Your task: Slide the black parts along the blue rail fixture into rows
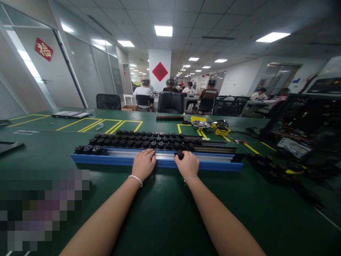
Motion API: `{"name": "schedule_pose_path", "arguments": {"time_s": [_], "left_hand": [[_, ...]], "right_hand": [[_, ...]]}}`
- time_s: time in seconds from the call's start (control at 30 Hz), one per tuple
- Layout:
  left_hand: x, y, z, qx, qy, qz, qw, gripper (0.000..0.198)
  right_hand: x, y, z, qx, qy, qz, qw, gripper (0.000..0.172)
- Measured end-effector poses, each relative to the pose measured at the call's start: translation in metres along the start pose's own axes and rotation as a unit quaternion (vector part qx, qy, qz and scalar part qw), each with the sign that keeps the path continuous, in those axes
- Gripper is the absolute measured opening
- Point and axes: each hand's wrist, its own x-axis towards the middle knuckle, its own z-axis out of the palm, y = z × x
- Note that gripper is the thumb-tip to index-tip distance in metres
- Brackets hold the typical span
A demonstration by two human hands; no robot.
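Observation:
A long blue rail (90, 160) with a pale metallic channel (164, 155) lies crosswise in front of me on the green table. My left hand (144, 164) is closed over its near side, left of the middle, with the fingertips hidden beyond. Between the thumb and fingers of my right hand (188, 164) is a small black round part (180, 154), held at the channel. A few similar black parts (96, 150) sit at the rail's left end. Just behind, rows of black parts (153, 144) stand along further rails.
Past the rows are a metal bowl (200, 124), yellow trays (222, 131) and a dark strip (170, 118). Dark parts and cables (279, 169) lie to the right, beside a black rack (295, 124). Several people sit at far tables behind a black chair (171, 102).

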Motion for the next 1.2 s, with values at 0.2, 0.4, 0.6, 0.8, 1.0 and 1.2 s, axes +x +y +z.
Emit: {"name": "schedule_pose_path", "arguments": {"time_s": [0.2,0.4,0.6,0.8,1.0,1.2], "left_hand": [[0.000,0.000,0.000,0.004,-0.006,0.002,1.000,0.035],[0.000,0.001,-0.002,-0.002,-0.006,-0.007,1.000,0.034],[0.000,0.000,-0.001,-0.002,-0.003,-0.008,1.000,0.034],[0.000,0.000,-0.001,0.001,-0.007,-0.007,1.000,0.035],[0.000,0.000,-0.001,-0.001,-0.006,-0.006,1.000,0.034],[0.000,-0.001,0.000,0.004,-0.003,0.000,1.000,0.035]], "right_hand": [[-0.003,0.001,0.001,0.004,0.009,0.006,1.000,0.027],[-0.003,0.003,0.002,0.007,0.019,0.006,1.000,0.026],[-0.001,0.006,-0.002,0.002,0.016,0.014,1.000,0.024],[-0.001,0.010,-0.003,0.001,0.018,0.019,1.000,0.025],[0.000,0.014,-0.005,-0.001,0.017,0.025,1.000,0.027],[0.002,0.017,-0.005,-0.003,0.024,0.027,0.999,0.026]]}}
